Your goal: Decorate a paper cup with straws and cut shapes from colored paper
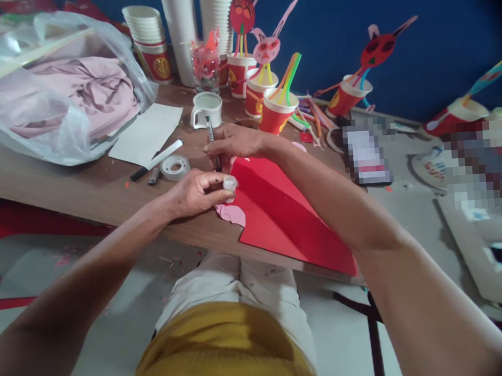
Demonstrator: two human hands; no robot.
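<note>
My left hand [197, 194] is closed on a small translucent round cap [229, 184], held between thumb and fingers at the red paper's left edge. In my right hand [234, 142], just beyond it, a black marker [210, 129] stands nearly upright in the fingers. Its lower tip is partly hidden behind my left hand. Under both hands lies a sheet of red paper [287, 214], reaching the table's front edge. A pink paper cut-out [232, 214] sticks out beneath my left hand.
Left of my hands lie a tape roll [175, 167] and white paper [146, 135]. Behind stand a white mug [206, 110], a red cup of coloured straws [277, 109] and several cups with paper figures. A plastic bag [71, 137] fills the left; a phone [367, 154] lies right.
</note>
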